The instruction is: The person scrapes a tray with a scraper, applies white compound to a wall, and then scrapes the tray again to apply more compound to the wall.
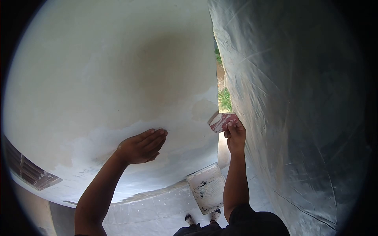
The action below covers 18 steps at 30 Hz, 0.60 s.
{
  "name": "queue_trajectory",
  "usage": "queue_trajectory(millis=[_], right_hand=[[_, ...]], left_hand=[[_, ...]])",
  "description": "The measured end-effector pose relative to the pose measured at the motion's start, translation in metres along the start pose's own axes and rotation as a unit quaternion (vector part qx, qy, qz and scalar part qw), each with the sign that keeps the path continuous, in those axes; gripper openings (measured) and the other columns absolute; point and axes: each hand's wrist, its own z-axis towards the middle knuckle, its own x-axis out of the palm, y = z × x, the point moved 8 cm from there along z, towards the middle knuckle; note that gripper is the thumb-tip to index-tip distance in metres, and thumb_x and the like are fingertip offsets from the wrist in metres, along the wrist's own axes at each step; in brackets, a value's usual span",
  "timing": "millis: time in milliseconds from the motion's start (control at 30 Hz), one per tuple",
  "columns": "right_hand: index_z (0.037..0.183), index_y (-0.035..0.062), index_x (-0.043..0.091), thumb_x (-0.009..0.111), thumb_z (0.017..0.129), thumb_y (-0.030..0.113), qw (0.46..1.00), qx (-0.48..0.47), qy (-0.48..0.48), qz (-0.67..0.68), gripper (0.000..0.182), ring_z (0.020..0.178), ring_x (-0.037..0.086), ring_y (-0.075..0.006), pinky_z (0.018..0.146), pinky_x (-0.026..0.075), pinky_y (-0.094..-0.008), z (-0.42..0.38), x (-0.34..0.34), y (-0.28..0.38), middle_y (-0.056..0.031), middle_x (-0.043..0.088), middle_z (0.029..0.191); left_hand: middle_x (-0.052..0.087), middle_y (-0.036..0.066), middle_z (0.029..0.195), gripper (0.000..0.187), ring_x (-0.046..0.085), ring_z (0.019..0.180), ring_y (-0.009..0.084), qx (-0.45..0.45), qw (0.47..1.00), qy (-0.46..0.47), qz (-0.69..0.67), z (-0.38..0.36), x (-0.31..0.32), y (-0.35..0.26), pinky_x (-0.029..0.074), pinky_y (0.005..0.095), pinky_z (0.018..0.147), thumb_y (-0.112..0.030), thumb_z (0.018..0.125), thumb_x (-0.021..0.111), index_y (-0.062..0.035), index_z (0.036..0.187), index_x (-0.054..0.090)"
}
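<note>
A pale wall (118,74) with whiter, uneven patches fills the left and middle of the view. My left hand (143,146) is stretched toward it, fingers together and fairly straight, with nothing seen in them; the fingertips overlap a whitish patch. At the wall's right edge, my right hand (236,135) pinches a small, thin red sheet (223,122) smeared with white. The sheet is bent, and its left end overlaps the wall's edge.
Translucent plastic sheeting (291,98) hangs along the right. Greenery (224,99) shows through the narrow gap beside the wall. Below, a white-smeared paint tray (206,188) lies on the tiled floor (149,210) by my feet. A dark slatted vent (31,169) is at lower left.
</note>
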Motion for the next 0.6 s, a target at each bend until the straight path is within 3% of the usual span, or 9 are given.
queue_trajectory(millis=[133, 300, 433, 600], right_hand=[[0.100, 0.0056, 0.062, 0.059, 0.093, 0.006, 0.999, -0.020, 0.048, 0.000, 0.007, 0.065, 0.051, -0.0034, 0.050, 0.037, -0.0193, 0.011, 0.042, 0.024, 0.0031, 0.058, 0.077], [0.099, 0.0057, 0.063, 0.064, 0.091, 0.009, 0.999, -0.036, 0.032, -0.017, 0.008, 0.061, 0.048, -0.0032, 0.051, 0.037, -0.0200, 0.032, 0.023, 0.022, 0.0027, 0.060, 0.079], [0.100, 0.0055, 0.063, 0.064, 0.091, 0.010, 0.999, 0.013, 0.003, 0.044, 0.010, 0.063, 0.048, -0.0033, 0.053, 0.037, -0.0197, 0.026, -0.009, 0.006, 0.0027, 0.060, 0.080], [0.099, 0.0059, 0.063, 0.061, 0.094, 0.010, 0.999, -0.017, 0.046, 0.020, 0.007, 0.063, 0.047, -0.0034, 0.054, 0.036, -0.0201, 0.028, 0.038, 0.034, 0.0040, 0.060, 0.079]], left_hand=[[0.056, 0.007, 0.133, 0.041, 0.047, 0.131, 0.0205, -0.002, 1.000, 0.010, -0.010, 0.001, 0.000, -0.001, 0.033, 0.0372, 0.114, -0.033, 0.088, 0.053, -0.0068, 0.117, 0.064], [0.056, 0.008, 0.133, 0.041, 0.048, 0.130, 0.0198, -0.013, 0.999, 0.007, -0.033, 0.000, -0.001, 0.001, 0.033, 0.0353, 0.115, -0.030, 0.087, 0.056, -0.0053, 0.119, 0.062], [0.055, 0.008, 0.133, 0.042, 0.048, 0.130, 0.0199, -0.009, 1.000, 0.002, -0.024, 0.001, -0.002, 0.002, 0.033, 0.0354, 0.115, -0.031, 0.087, 0.055, -0.0053, 0.119, 0.062], [0.055, 0.008, 0.134, 0.042, 0.047, 0.130, 0.0200, -0.006, 1.000, 0.011, -0.027, 0.001, -0.002, 0.000, 0.032, 0.0354, 0.115, -0.031, 0.087, 0.055, -0.0054, 0.120, 0.061]])
